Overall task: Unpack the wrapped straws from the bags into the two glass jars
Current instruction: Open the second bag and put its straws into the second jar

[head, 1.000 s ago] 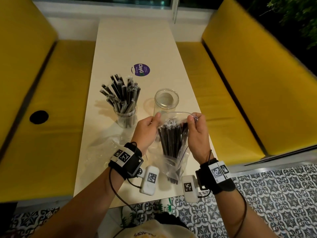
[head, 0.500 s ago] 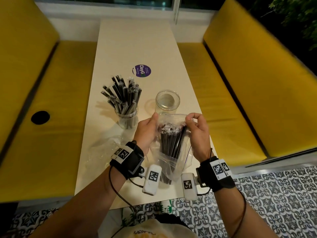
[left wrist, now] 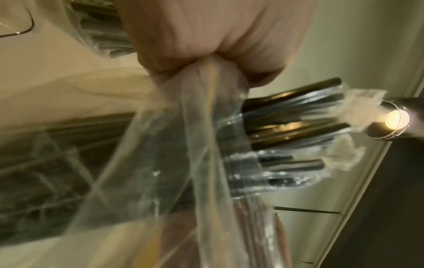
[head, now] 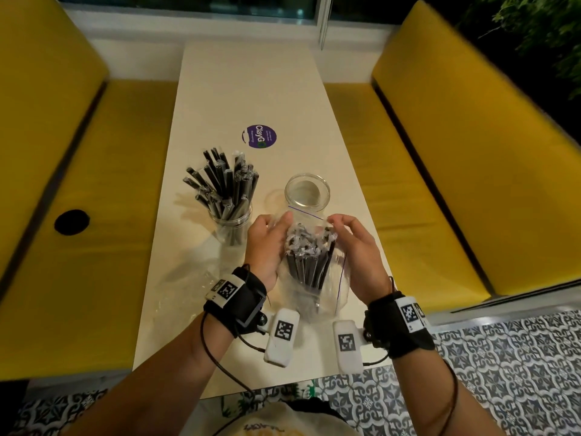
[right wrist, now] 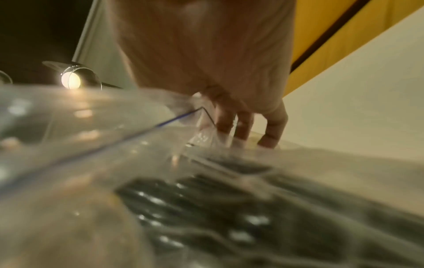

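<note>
A clear zip bag point(head: 317, 297) of black wrapped straws point(head: 309, 262) stands upright near the table's front edge. My left hand point(head: 267, 240) grips the bag's left side, the plastic bunched in its fist point(left wrist: 206, 59). My right hand point(head: 355, 243) pinches the bag's right top edge point(right wrist: 206, 116) with curled fingers. The straw tips poke out of the open bag mouth. An empty glass jar point(head: 307, 194) stands just behind the bag. A second jar point(head: 232, 225), left of it, is full of black wrapped straws point(head: 220, 187).
The narrow cream table point(head: 248, 89) runs away between two yellow benches point(head: 440, 184). A crumpled empty plastic bag point(head: 185, 278) lies left of my left wrist. A purple round sticker point(head: 260, 136) is farther back. A patterned tile floor point(head: 503, 357) lies below the table's front edge.
Both hands have drawn the bag's mouth down and closer together, so more of the straw tips stand out. The left hand now bunches the plastic lower on the bag.
</note>
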Demonstrator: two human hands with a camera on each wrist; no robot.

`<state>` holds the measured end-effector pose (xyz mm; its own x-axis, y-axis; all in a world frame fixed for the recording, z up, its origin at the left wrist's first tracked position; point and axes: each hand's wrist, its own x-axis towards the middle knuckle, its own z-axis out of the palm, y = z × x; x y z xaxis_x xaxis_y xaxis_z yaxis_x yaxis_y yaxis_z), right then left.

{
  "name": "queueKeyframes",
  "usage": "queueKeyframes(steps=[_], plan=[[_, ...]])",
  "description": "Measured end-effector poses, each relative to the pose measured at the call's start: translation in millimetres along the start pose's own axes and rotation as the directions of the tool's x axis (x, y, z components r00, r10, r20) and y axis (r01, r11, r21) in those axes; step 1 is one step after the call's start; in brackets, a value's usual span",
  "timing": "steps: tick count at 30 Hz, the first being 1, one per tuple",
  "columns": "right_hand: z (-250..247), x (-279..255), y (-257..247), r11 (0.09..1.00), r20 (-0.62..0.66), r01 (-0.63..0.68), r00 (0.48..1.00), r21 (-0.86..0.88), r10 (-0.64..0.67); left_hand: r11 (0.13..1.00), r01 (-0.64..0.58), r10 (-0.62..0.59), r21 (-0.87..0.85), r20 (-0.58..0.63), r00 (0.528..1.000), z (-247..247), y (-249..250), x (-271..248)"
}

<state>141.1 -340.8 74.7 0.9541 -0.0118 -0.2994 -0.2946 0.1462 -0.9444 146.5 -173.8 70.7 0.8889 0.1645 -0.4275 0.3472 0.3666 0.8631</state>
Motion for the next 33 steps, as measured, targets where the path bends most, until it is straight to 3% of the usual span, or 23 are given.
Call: queueKeyframes(steps=[4,8,10,14,17,20,24,26,29,33], plan=[[-7.6,-5.0,5.6,0.999,0.294,0.031,0.956,-0.024,-0.023,0.996,0.035,-0.043,-0.086,-0.093,0.995,3.5,-1.6,9.4],[-17.3,-10.7,7.4,0.932,0.464,0.172,0.886,-0.319,-0.004,0.985,0.058,-0.071,-0.163,-0.076,0.995,7.4,1.9,8.4],[-16.6,-7.3,4.7,0.909,0.453,0.211,0.891,-0.361,-0.027,0.981,0.094,-0.097,-0.171,-0.006,0.995,10.2,5.3,7.3],[-8.5,4.0,-7.0,0.893,0.262,0.254,0.951,-0.371,-0.162,0.972,0.173,-0.129,-0.160,0.251,0.959,10.7,18.4,3.6],[-10.4,15.0,-13.2,0.944,0.205,0.211,0.965,-0.254,-0.161,0.994,0.110,-0.098,-0.027,0.287,0.953,0.4,18.5,12.0],[-8.6,21.8,-19.7,0.948,0.252,0.190,0.960,-0.257,-0.124,0.983,-0.012,-0.066,0.181,0.419,0.905,-8.4,19.6,13.2],[2.4,20.1,-25.2,0.899,0.386,0.208,0.921,-0.385,-0.048,0.967,-0.121,-0.005,0.223,0.491,0.871,-6.2,24.9,11.9],[11.9,17.6,-27.4,0.868,0.441,0.276,0.894,-0.413,-0.074,0.955,-0.160,0.020,0.248,0.488,0.873,1.0,26.3,12.2],[16.5,16.6,-27.8,0.818,0.512,0.377,0.850,-0.434,-0.120,0.970,-0.104,0.005,0.220,0.410,0.912,6.4,26.9,17.2],[4.6,15.7,-27.6,0.821,0.473,0.307,0.880,-0.482,-0.051,0.991,-0.080,0.038,0.105,0.354,0.934,8.3,32.9,20.7]])
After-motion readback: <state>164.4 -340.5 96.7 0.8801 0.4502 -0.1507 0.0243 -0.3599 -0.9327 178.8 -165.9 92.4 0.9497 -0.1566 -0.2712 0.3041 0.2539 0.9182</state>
